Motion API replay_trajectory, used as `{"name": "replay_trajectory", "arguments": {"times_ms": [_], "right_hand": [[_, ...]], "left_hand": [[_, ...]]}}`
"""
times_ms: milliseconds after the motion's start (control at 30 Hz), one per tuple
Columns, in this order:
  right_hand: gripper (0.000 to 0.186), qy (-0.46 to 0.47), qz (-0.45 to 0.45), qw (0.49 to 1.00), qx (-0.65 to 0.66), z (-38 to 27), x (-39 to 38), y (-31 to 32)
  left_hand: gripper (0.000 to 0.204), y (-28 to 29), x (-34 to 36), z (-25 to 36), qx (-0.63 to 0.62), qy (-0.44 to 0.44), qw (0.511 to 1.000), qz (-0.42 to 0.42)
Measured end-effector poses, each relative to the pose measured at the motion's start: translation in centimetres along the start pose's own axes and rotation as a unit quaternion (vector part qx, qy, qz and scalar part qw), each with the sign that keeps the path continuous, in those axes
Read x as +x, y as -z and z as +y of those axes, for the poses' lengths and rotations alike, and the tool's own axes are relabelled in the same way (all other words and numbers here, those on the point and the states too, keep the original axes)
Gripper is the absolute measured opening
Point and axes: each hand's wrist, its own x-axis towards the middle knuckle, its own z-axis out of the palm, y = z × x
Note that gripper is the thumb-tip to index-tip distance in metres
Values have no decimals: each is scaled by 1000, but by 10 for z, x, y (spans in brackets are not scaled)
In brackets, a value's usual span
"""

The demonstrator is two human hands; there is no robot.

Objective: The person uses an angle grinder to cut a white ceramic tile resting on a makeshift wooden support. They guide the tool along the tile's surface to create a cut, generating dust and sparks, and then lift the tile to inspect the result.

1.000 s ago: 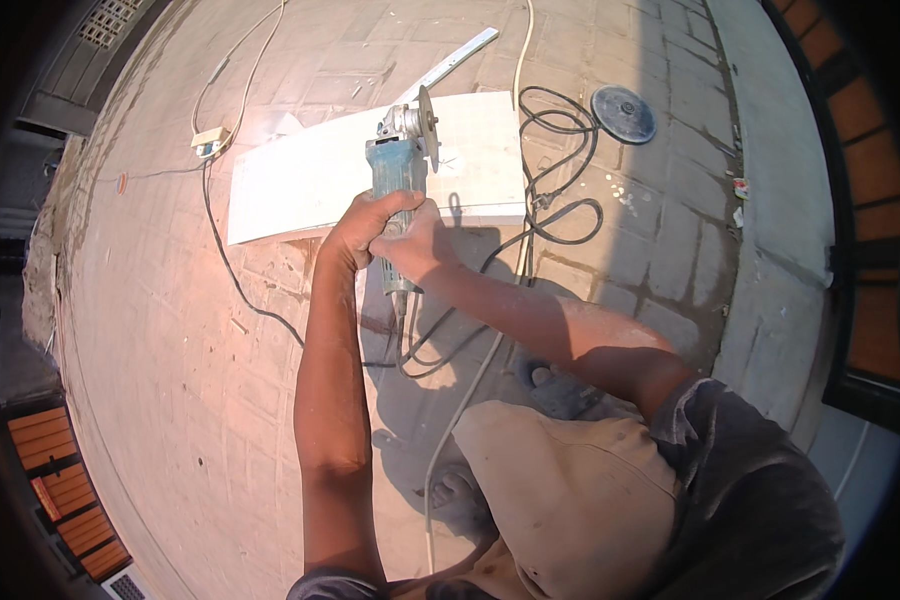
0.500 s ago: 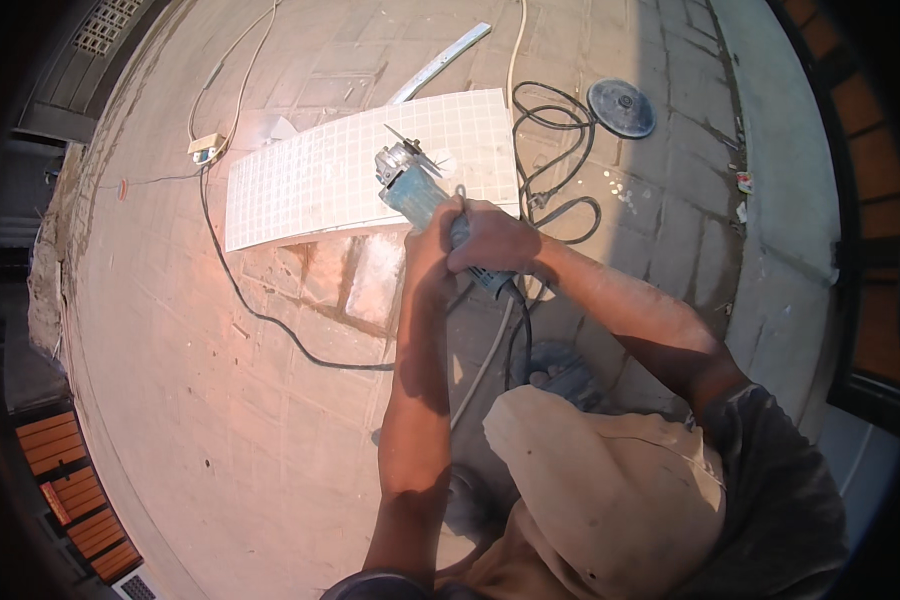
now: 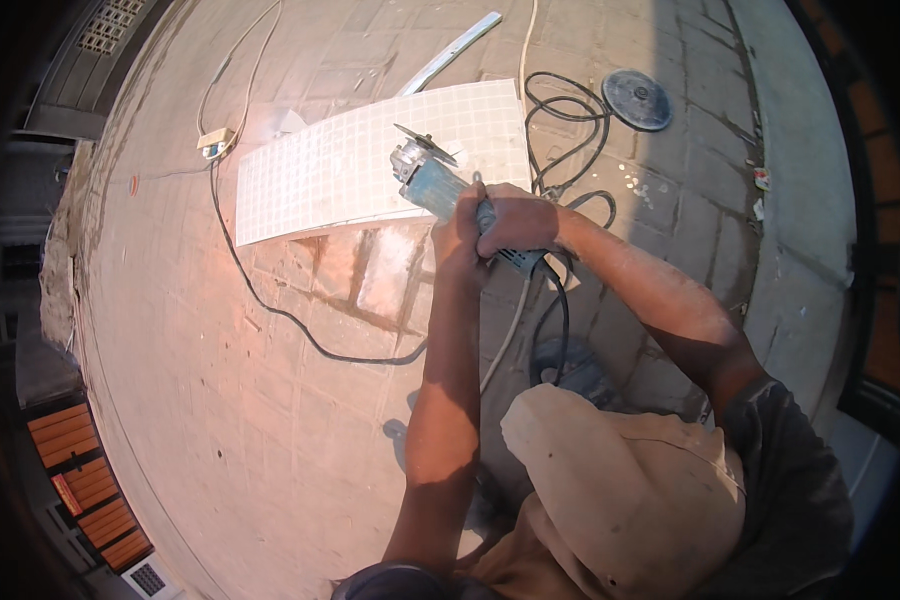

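Observation:
Both my hands are wrapped round the body of a blue angle grinder (image 3: 434, 189). My left hand (image 3: 458, 232) grips it from the left side, with my right hand (image 3: 521, 217) closed on it from the right. The grinder's disc (image 3: 430, 144) stands edge-on over a pale tile (image 3: 320, 170) with a grid pattern. Whether the disc touches the tile I cannot tell. The tile lies on the paving, its near edge apparently raised a little. A black cord (image 3: 562, 310) leaves the rear of the grinder. My palms and some fingertips are hidden.
Beyond the tile lies a metal straightedge (image 3: 455, 50). A round grey disc (image 3: 637, 100) rests at the far right beside looped black cable (image 3: 570, 125). To the left, a socket block (image 3: 216, 141) joins pale and black cords. My bent knee (image 3: 560, 430) is close below the grinder.
The grinder and both hands appear slightly further right in the picture, but the tile and surroundings have shifted right too. Both hands keep their hold.

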Motion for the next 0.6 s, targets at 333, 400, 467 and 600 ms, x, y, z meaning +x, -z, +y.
{"name": "replay_trajectory", "arguments": {"times_ms": [333, 400, 467, 600], "right_hand": [[52, -10, -9, 1000, -28, 13, 2, 4], [54, -15, 6, 999, -40, 16, 2, 3], [54, -31, 21, 998, -47, 17, 0, 5], [52, -32, -8, 999, -38, 18, -1, 7]], "left_hand": [[42, 10, 23, -31, -76, -36, 995, -56], [41, 10, 27, -33, -86, -24, 995, -46], [42, 4, 22, -29, -61, -3, 998, -18], [45, -13, 2, -15, -39, 7, 999, 22]]}}
